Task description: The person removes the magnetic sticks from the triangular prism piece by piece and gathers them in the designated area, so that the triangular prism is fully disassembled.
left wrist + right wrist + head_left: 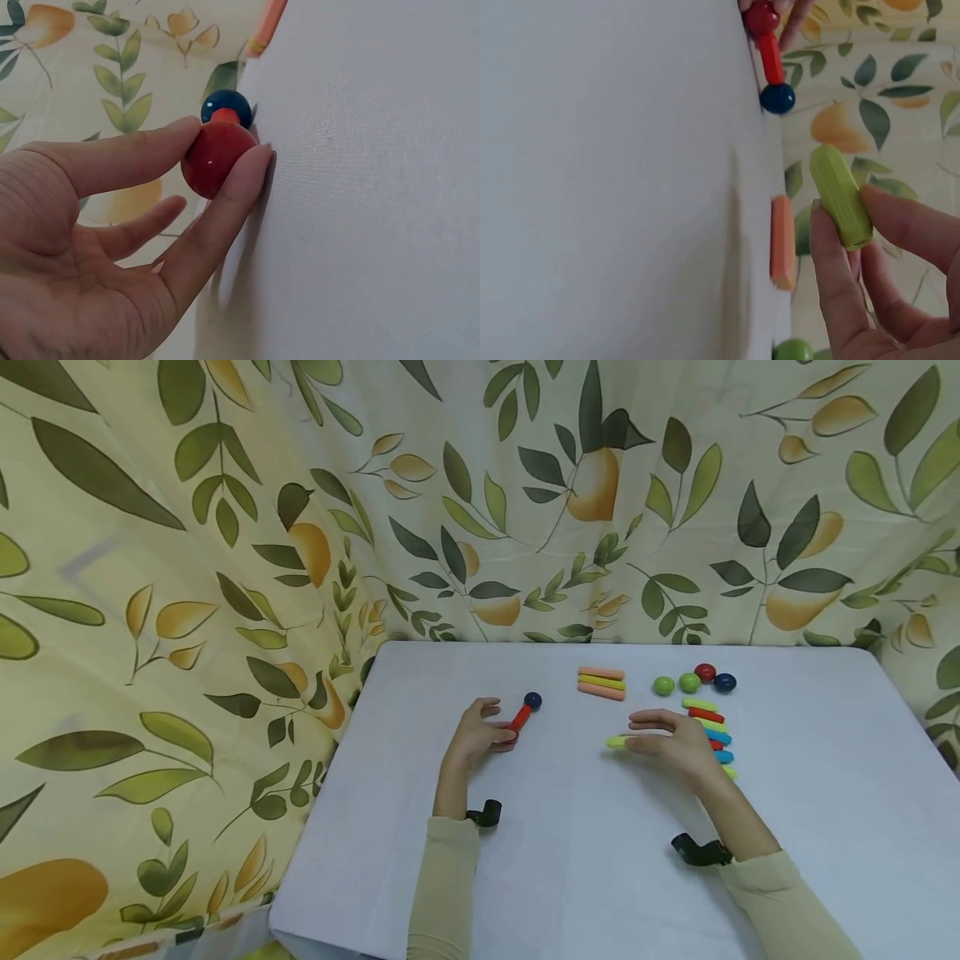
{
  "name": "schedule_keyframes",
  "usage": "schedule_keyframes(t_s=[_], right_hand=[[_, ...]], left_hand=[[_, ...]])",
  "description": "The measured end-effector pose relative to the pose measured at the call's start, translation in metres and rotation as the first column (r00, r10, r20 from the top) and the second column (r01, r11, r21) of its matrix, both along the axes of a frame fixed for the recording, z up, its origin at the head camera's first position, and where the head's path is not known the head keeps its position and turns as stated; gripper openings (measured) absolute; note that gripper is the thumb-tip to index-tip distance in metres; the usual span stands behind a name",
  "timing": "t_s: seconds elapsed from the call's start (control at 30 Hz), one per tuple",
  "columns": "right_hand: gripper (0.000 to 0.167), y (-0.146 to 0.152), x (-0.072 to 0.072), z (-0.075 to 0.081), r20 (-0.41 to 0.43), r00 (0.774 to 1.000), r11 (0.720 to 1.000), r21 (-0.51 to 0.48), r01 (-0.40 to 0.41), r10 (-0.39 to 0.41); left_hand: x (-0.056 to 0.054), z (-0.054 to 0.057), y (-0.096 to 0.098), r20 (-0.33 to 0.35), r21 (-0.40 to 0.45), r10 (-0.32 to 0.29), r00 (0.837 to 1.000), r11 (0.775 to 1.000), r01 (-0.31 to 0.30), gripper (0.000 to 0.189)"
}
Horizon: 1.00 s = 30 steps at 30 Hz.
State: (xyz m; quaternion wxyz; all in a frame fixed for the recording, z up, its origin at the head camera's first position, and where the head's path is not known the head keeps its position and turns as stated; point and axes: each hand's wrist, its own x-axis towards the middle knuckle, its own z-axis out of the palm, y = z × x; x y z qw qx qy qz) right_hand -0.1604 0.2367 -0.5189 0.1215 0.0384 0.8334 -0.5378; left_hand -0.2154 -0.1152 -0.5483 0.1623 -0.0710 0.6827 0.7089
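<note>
Between thumb and fingertip, my left hand (pixel 476 732) pinches a red ball (pixel 216 161). A red stick (pixel 521 718) joins that ball to a dark blue ball (pixel 532 700) at its far end. My right hand (pixel 672 745) pinches a yellow-green ridged stick (pixel 841 196) by its sides, held above the table with its free end pointing left in the head view. The right wrist view also shows the red stick with a ball on each end. Part of the red ball is hidden by the left fingers.
Orange and yellow sticks (pixel 602 682) lie side by side near the table's back. Green balls (pixel 663 686), a red ball (pixel 705 672) and a dark blue ball (pixel 725 682) stand right of them. A column of coloured sticks (pixel 707 713) is partly behind my right hand. A patterned curtain (pixel 465 527) borders the table.
</note>
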Motion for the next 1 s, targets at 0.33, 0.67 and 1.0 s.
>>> schedule_keyframes(t_s=[0.33, 0.67, 1.0], right_hand=[[0.068, 0.035, 0.022, 0.004, -0.027, 0.997, 0.997, 0.034, 0.072, -0.071], [0.07, 0.058, 0.04, 0.001, -0.015, 0.992, 0.992, -0.012, 0.124, -0.124], [0.071, 0.072, 0.054, -0.003, 0.055, 0.987, 0.987, 0.063, 0.15, -0.154]], left_hand=[[-0.001, 0.0, -0.005, -0.009, -0.011, -0.007, 1.0, 1.0, 0.007, 0.08], [-0.004, -0.002, -0.008, -0.007, -0.004, -0.021, 1.0, 1.0, 0.021, 0.076], [-0.003, -0.004, -0.007, 0.001, 0.011, -0.017, 1.0, 1.0, 0.017, 0.076]])
